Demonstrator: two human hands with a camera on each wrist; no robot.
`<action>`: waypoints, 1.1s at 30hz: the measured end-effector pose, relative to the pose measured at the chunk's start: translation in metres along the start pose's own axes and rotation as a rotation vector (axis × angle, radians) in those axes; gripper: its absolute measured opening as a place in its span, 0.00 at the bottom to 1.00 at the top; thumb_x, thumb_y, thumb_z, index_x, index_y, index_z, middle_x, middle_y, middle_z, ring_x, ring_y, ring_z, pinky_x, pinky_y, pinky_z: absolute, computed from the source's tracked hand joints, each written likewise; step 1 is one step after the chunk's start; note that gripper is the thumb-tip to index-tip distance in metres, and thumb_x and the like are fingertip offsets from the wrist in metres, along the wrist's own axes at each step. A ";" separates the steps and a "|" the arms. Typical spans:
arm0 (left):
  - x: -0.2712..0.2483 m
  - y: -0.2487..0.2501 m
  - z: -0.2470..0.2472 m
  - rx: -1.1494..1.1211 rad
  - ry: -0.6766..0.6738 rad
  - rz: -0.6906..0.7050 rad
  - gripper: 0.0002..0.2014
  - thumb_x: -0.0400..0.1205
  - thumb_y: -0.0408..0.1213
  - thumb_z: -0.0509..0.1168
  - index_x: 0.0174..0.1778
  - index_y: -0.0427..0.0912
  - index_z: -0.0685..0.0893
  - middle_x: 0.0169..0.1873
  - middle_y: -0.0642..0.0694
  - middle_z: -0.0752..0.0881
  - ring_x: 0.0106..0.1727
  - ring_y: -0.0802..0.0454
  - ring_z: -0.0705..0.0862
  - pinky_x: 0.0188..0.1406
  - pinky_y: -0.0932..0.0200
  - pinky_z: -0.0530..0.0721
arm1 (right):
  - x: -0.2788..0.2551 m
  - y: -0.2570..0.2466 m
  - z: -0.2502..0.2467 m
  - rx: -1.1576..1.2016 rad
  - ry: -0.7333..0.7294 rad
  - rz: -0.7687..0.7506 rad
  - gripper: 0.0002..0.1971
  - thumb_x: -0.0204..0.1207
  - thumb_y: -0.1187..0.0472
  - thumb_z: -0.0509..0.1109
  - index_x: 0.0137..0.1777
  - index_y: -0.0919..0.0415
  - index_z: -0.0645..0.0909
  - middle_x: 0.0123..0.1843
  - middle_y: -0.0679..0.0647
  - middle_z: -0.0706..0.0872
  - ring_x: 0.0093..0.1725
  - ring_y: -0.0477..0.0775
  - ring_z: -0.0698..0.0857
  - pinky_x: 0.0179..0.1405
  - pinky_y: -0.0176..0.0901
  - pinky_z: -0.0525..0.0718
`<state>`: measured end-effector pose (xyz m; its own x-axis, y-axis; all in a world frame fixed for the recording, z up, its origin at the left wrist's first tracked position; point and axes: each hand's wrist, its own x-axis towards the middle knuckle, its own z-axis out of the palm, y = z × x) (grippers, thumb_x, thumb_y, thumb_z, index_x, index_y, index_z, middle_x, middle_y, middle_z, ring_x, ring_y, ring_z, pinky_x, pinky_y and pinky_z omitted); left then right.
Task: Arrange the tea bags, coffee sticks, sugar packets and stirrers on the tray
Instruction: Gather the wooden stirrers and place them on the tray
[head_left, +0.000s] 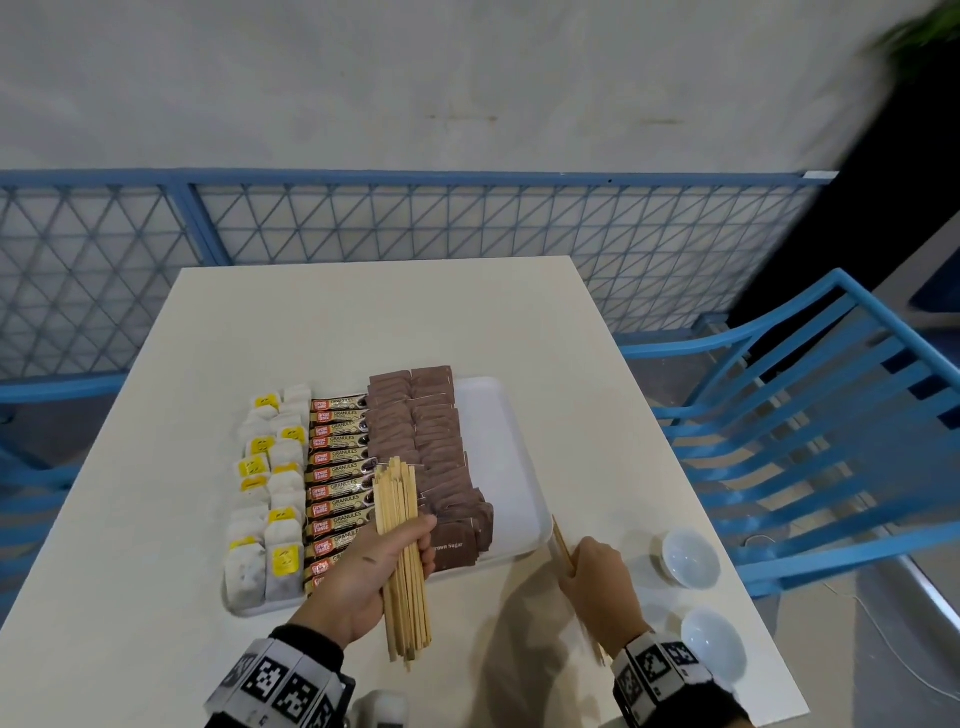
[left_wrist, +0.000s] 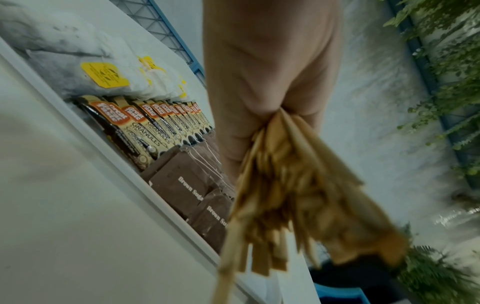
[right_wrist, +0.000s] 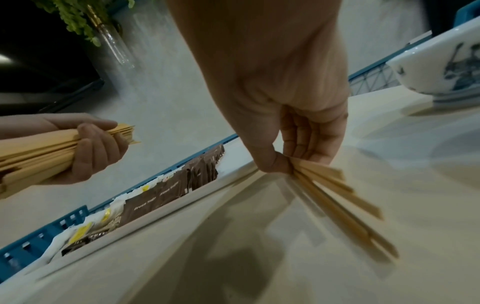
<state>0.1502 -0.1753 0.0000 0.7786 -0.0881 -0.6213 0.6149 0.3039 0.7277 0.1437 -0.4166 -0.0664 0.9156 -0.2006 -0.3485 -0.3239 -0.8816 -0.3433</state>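
A white tray (head_left: 506, 441) on the table holds rows of tea bags (head_left: 267, 493) at the left, coffee sticks (head_left: 340, 467) in the middle and brown sugar packets (head_left: 428, 441) beside them; its right strip is bare. My left hand (head_left: 374, 566) grips a thick bundle of wooden stirrers (head_left: 400, 551) above the tray's near edge. My right hand (head_left: 592, 577) pinches a few stirrers (right_wrist: 337, 197) just off the tray's right near corner, low over the table. In the left wrist view the bundle (left_wrist: 293, 185) is blurred.
Two small white bowls (head_left: 691, 556) (head_left: 714, 644) stand on the table at the right of my right hand. Blue chairs (head_left: 810, 426) flank the table, and a blue lattice fence (head_left: 415, 218) runs behind it.
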 end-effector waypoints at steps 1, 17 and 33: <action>0.001 0.000 0.001 0.008 0.003 -0.003 0.05 0.79 0.32 0.68 0.47 0.35 0.79 0.26 0.44 0.81 0.26 0.53 0.82 0.28 0.60 0.84 | 0.000 0.000 -0.001 0.040 -0.008 0.017 0.11 0.73 0.65 0.64 0.32 0.57 0.66 0.37 0.51 0.77 0.31 0.46 0.70 0.23 0.31 0.66; 0.003 0.008 0.036 0.081 -0.054 0.130 0.25 0.74 0.50 0.72 0.63 0.41 0.77 0.54 0.47 0.84 0.62 0.43 0.81 0.72 0.41 0.72 | -0.029 -0.090 -0.064 1.120 -0.209 -0.187 0.05 0.70 0.70 0.74 0.45 0.67 0.83 0.35 0.59 0.88 0.36 0.58 0.86 0.44 0.51 0.86; 0.008 0.021 0.047 -0.204 0.067 0.220 0.13 0.80 0.37 0.67 0.58 0.36 0.81 0.47 0.29 0.86 0.48 0.33 0.88 0.41 0.43 0.88 | -0.027 -0.114 -0.053 0.893 -0.140 -0.391 0.10 0.77 0.62 0.68 0.54 0.52 0.87 0.49 0.53 0.79 0.43 0.34 0.80 0.44 0.27 0.78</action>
<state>0.1746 -0.2142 0.0238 0.8763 0.0620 -0.4777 0.3889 0.4939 0.7777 0.1686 -0.3332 0.0282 0.9787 0.1396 -0.1504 -0.1181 -0.2164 -0.9691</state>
